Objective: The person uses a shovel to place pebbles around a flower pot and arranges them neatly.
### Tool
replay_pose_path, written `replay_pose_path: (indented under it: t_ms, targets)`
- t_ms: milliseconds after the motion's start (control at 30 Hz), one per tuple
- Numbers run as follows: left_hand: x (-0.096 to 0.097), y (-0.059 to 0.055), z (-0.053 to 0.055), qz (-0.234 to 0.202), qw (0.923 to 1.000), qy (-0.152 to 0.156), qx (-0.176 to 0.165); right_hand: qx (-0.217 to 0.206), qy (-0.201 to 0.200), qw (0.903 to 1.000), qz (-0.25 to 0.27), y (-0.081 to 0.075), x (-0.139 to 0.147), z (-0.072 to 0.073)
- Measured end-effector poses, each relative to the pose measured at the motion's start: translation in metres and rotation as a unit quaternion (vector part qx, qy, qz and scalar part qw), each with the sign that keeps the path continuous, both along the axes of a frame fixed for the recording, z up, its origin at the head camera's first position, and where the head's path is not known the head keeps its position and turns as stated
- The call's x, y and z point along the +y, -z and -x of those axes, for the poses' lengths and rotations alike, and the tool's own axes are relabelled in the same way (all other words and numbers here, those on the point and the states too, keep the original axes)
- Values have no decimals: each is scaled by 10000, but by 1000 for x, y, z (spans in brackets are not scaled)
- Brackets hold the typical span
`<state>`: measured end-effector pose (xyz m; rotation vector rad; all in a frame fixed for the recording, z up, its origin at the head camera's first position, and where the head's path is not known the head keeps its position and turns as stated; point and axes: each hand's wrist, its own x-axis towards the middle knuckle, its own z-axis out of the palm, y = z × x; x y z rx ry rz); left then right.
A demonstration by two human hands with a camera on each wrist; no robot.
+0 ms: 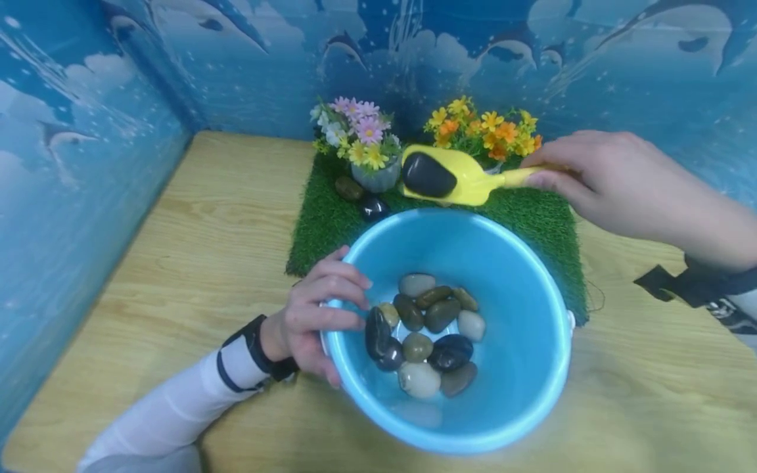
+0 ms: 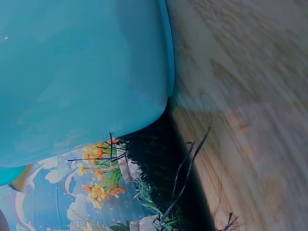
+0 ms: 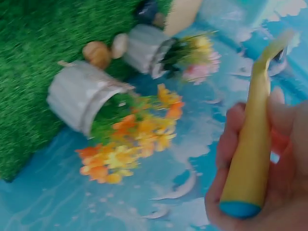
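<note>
Where shovel (image 1: 475,179) blocks, pebble (image 3: 96,54) perhaps touches flowerpot (image 3: 79,98)

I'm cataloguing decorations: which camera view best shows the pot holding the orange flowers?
The right wrist view: there the pot appears large, though blurred. The head view mostly hides it behind the scoop; the left wrist view shows it small, beyond the bucket.

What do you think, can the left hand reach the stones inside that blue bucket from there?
Probably yes: the left hand grips the blue bucket by its rim, and the open top leaves the way to the stones free. It would likely need to let go first.
</note>
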<state>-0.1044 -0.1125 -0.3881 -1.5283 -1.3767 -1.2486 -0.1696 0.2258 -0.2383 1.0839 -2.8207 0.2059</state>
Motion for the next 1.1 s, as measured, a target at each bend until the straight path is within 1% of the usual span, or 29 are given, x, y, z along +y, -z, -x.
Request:
replay_pose_path:
  t_ms: [133, 233, 333, 500, 600, 700, 800, 967, 1100]
  targets:
    - [-1, 3, 0, 33, 10000, 12, -56, -125, 571, 9982, -118, 13, 2, 16]
    - [-1, 3, 0, 47, 10000, 8, -49, -439, 900, 9948, -208, 28, 1, 26]
    - [-1, 1, 0, 59, 10000, -13, 17, -777, 1127, 9902, -261, 45, -6, 32]
    - [2, -4, 0, 33, 9999, -32, 115, -1186, 1243, 9847, -288, 70, -21, 41]
    - [3, -6, 0, -4, 9998, -55, 167, -1265, 1297, 9831, -263, 80, -30, 47]
    - [3, -6, 1, 6, 9999, -35, 166, -1151, 1371, 9836, -209, 86, -37, 53]
    - [3, -5, 1, 40, 9999, 1, 152, -831, 1336, 9874, -175, 89, -44, 58]
    - [2, -5, 1, 33, 9999, 11, 160, -225, 1075, 9934, -330, 89, -54, 60]
    - [2, -5, 1, 40, 9999, -10, 159, 19, 924, 9945, -502, 87, -60, 58]
